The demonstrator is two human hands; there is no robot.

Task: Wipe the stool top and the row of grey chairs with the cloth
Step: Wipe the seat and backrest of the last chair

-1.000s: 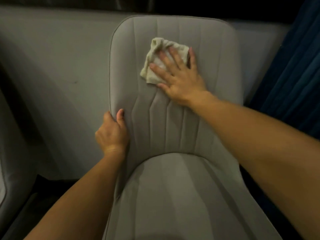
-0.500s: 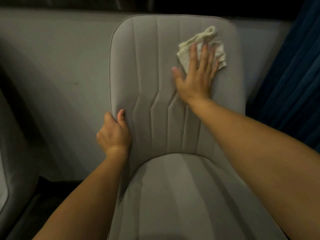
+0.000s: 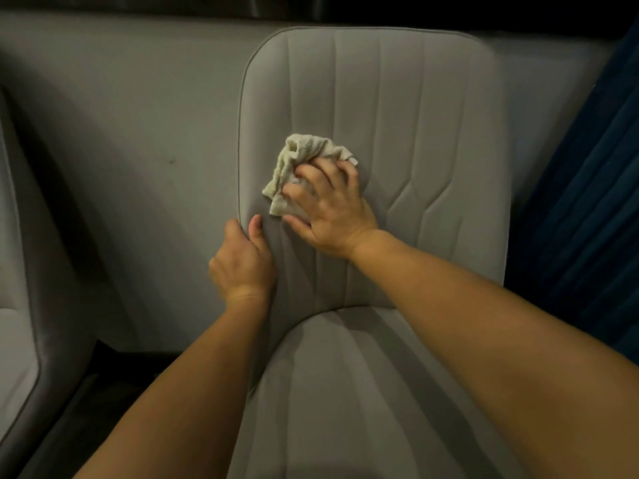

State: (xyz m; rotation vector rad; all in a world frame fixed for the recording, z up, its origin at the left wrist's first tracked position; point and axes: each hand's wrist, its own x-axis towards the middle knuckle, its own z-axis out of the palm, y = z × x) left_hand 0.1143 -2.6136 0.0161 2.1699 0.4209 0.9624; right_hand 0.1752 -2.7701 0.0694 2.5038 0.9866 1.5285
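- Right now the right hand (image 3: 330,210) is pressing the cloth (image 3: 304,167) against the backrest of the grey chair (image 3: 397,133), low on its left half and near the left edge; the fingers are curling into the bunched fabric while the palm is bearing down.
- Meanwhile the left hand (image 3: 242,261) is gripping the backrest's left edge just below the cloth — thumb lying on the front face, fingers wrapping behind and out of sight.
- The cloth is looking thin, limp and light; it is crumpling into folds rather than lying flat, so it is likely asking for a broad palm on top to stop it rolling up under the stroke.
- The padded upholstery is probably yielding a little under pressure, and the stitched seams may be catching a loose corner of the cloth.
- Bracing at the backrest's piped edge seems the sensible hold — it is the firmest part showing.
- Another grey chair (image 3: 17,323) is showing at the left edge of the view, and a dark blue curtain (image 3: 587,184) is hanging at the right.
- No stool is in sight.
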